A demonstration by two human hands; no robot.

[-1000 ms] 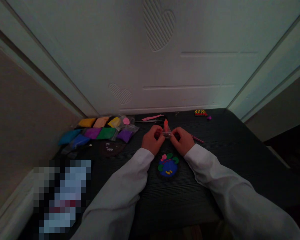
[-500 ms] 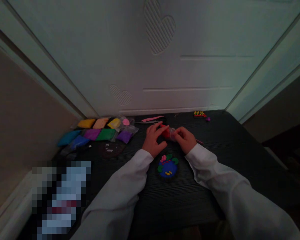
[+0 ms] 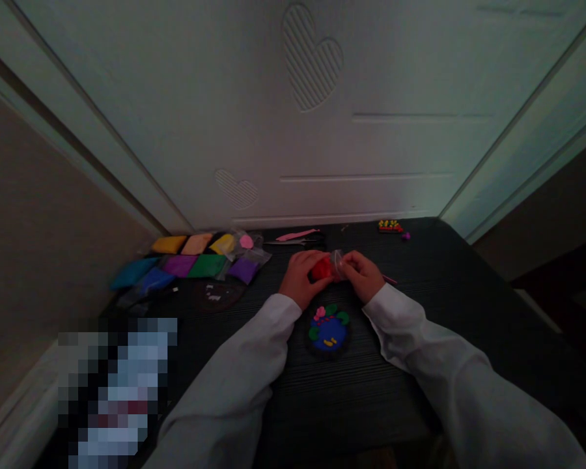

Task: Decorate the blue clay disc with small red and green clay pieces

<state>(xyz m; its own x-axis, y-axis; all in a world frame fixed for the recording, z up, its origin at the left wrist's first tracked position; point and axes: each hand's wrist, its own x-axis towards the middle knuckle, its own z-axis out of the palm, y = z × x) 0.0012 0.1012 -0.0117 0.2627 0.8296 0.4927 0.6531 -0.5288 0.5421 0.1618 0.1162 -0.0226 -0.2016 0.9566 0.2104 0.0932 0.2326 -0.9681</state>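
Holding left hand (image 3: pixel 300 279): half closed, thumb and fingers curved about the red packet (image 3: pixel 323 266).
Right hand (image 3: pixel 364 273): thumb and fingertips pinched together on the packet's clear plastic end (image 3: pixel 337 260).
Red packet: between both hands; whether it touches the surface (image 3: pixel 459 312), I cannot tell.
Blue disc (image 3: pixel 330 335): flat, dark-rimmed, just nearer the wearer.
Scissors (image 3: pixel 288 243): beyond the left hand, beside a pink strip (image 3: pixel 297 234).
Coloured packets (image 3: pixel 208 266): grouped further left.

Left fingers (image 3: pixel 308 258) and right fingers (image 3: pixel 354 262) on a red packet (image 3: pixel 323 266), blue disc (image 3: pixel 328 330) nearby
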